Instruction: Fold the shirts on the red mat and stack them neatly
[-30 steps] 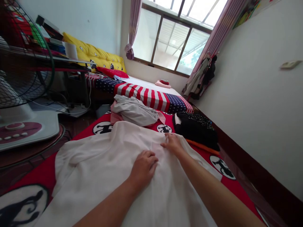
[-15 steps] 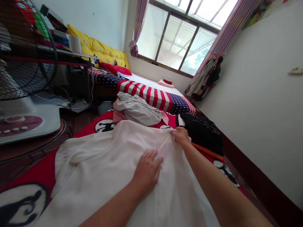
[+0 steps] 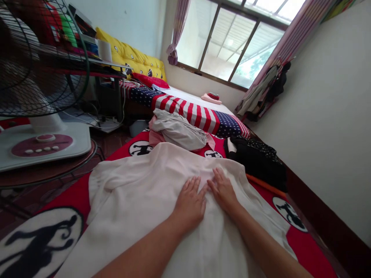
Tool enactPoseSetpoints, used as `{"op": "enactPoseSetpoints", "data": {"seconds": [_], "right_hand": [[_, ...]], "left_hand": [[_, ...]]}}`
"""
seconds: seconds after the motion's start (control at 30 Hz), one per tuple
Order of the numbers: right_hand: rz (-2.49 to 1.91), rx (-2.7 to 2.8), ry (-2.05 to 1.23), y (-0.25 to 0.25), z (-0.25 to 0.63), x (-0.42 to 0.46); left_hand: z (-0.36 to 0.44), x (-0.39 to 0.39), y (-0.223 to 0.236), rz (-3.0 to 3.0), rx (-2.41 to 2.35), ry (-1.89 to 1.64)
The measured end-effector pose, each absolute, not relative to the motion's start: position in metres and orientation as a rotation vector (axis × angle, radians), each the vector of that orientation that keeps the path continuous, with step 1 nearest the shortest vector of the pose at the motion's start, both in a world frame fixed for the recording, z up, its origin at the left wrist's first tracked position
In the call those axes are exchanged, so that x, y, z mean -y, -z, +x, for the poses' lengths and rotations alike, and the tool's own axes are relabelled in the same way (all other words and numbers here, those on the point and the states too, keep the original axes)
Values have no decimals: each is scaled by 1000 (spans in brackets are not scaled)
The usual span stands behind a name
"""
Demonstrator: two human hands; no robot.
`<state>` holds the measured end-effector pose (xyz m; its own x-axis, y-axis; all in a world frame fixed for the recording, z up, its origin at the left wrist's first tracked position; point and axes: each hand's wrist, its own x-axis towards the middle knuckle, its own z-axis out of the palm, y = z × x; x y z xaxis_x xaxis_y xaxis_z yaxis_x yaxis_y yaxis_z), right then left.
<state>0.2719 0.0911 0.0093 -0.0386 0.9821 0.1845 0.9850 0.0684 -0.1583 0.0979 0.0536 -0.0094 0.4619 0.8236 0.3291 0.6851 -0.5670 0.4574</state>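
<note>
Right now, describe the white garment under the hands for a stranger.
On the red printed bedspread below the window, find the white garment spread nearest the viewer. Unlike the grey bundle and black pile beyond it, it lies under the left hand and right hand.

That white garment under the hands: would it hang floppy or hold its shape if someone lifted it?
Probably very floppy: the white garment lies in soft folds and gives under the left hand and right hand. It looks thin and fairly light, with no stiff edges showing. It might slide a little on the red bedspread, though that's hard to judge.
</note>
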Motion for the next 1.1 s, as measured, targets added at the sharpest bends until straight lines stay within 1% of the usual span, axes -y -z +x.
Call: {"op": "enactPoseSetpoints", "data": {"seconds": [0.13, 0.3, 0.43, 0.53, 0.63, 0.73, 0.93, 1.1], "right_hand": [[-2220, 2052, 45, -1, 289, -91], [-2272, 2012, 69, -4, 282, -96], [-2288, 1975, 16, -9, 285, -81], [-2337, 1959, 19, -7, 312, -57], [-2470, 1888, 67, -5, 345, -33], [-2538, 1839, 47, -5, 365, -16], [-2568, 1869, 140, -7, 367, 10], [-2550, 1928, 182, 1, 363, 56]], "left_hand": [[98, -54, 9, 2476, -1312, -723], [98, -54, 7, 2517, -1350, -726], [78, -64, 1, 2429, -1677, -713], [45, -84, -3, 2337, -1879, -605], [14, -104, -4, 2433, -1840, -446], [-1, -112, -5, 2512, -1810, -308], [-13, -95, -3, 2628, -1773, -275], [-28, -67, -1, 2641, -1735, -251]]}}
